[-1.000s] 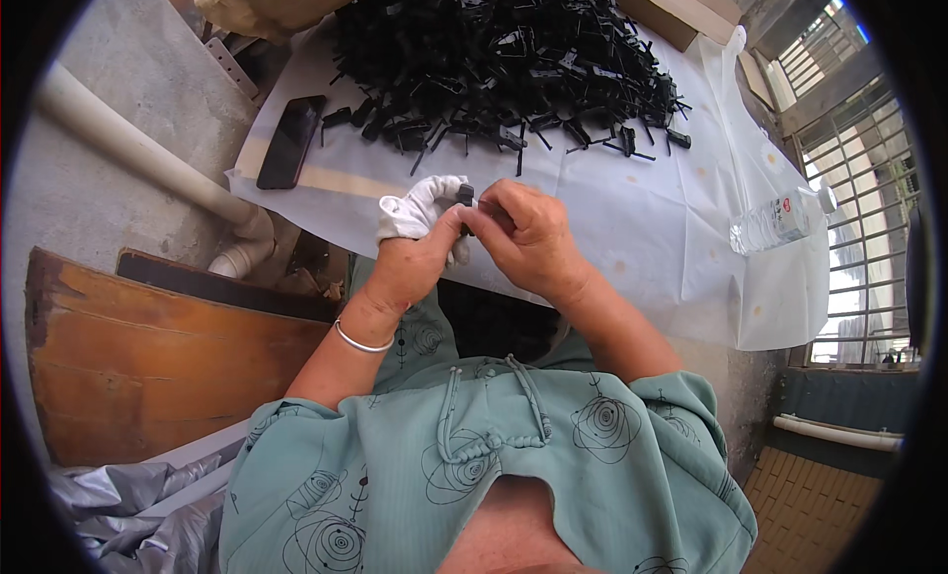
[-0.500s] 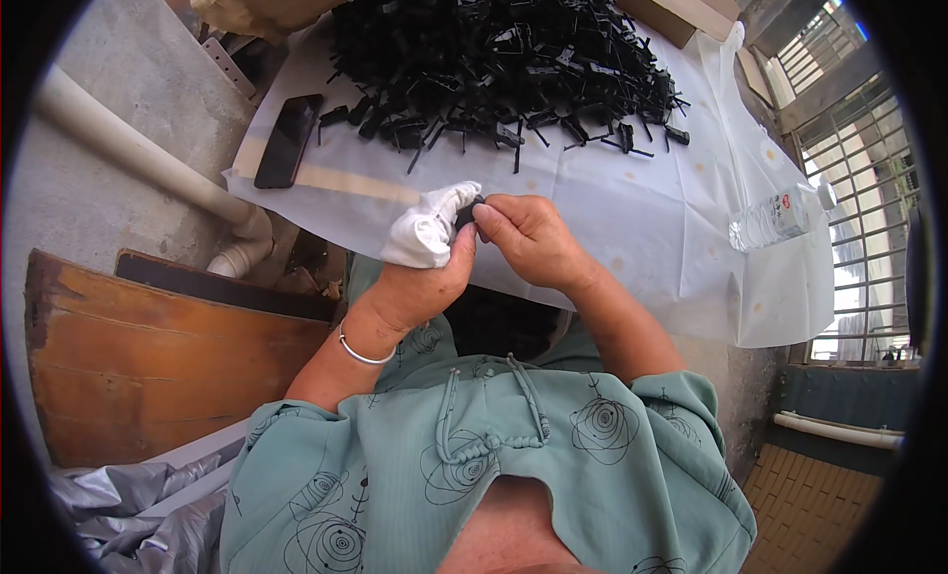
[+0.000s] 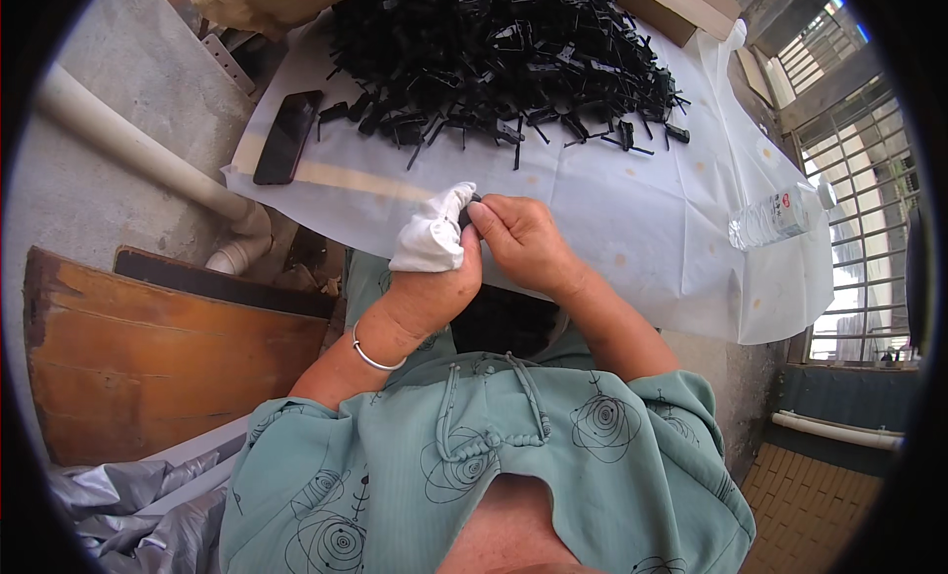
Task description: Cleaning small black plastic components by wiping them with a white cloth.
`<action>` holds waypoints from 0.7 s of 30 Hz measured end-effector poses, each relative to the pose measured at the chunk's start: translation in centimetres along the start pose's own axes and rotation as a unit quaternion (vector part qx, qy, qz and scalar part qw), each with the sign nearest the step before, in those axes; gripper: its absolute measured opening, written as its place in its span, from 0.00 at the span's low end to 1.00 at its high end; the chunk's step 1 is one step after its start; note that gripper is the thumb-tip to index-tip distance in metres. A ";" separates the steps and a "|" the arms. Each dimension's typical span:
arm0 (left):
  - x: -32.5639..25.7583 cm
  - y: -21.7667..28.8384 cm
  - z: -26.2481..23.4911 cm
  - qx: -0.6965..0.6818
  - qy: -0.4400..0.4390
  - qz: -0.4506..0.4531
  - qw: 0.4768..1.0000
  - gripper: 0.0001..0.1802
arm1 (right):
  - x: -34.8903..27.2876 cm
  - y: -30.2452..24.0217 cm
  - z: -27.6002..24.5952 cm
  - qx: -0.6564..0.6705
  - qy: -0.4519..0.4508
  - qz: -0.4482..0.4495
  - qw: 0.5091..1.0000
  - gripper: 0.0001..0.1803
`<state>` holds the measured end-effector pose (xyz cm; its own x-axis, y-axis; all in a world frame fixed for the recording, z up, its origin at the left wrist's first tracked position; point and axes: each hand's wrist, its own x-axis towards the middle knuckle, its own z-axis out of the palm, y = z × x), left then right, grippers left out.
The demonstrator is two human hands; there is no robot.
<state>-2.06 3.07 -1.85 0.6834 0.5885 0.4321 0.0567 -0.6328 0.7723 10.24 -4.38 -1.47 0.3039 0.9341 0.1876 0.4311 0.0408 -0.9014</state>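
Observation:
Close together over the table's near edge, both my hands grip one small black plastic part (image 3: 467, 215). White cloth (image 3: 431, 234) covers the fingers of my left hand (image 3: 444, 286), and its bare thumb presses up against the part. My right hand (image 3: 529, 240) is closed, pinching the part's other side between thumb and curled fingers. Most of the part is hidden by the fingers, so its exact shape cannot be made out. Beyond my hands lies a big heap of similar black plastic parts (image 3: 494, 66), some with thin stems sticking out.
A pale plastic sheet (image 3: 632, 214) covers the table. On its left lies a dark phone (image 3: 288, 138); at the right a clear bottle (image 3: 775, 217) rests on its side. Cardboard (image 3: 681, 6) borders the heap at the back. A white pipe (image 3: 148, 145) and wooden board (image 3: 168, 362) stand left.
My left wrist and forearm have shifted slightly right, and the cloth-covered fingers have turned a little more upright. My right hand has moved slightly left. Both still hold the black part.

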 end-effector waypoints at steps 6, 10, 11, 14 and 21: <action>0.0 -0.6 -0.1 -0.024 -0.017 -0.001 1.000 0.18 | 0.1 0.3 0.1 0.023 0.015 0.053 0.998 0.17; 0.6 -1.5 -1.0 -0.315 -0.055 -0.136 0.938 0.17 | 0.1 -0.7 -2.0 -0.052 -0.030 0.063 0.996 0.11; 0.8 -1.4 -1.2 -0.349 -0.073 -0.159 0.921 0.17 | 0.0 -0.8 -2.3 -0.132 -0.053 0.082 0.986 0.09; 1.1 -1.3 -1.4 -0.350 -0.069 -0.177 0.917 0.14 | -0.4 0.1 -2.5 -0.134 -0.039 -0.023 0.990 0.07; 1.4 0.0 -2.2 -0.417 -0.184 -0.217 0.863 0.15 | 0.1 -0.4 -2.1 -0.020 0.031 -0.061 0.997 0.06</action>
<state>-2.74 4.99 -0.24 0.9232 0.3821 -0.0404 -0.0738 0.2795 0.9573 11.87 -5.01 -0.30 0.2977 0.8993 0.3204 0.5008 0.1386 -0.8544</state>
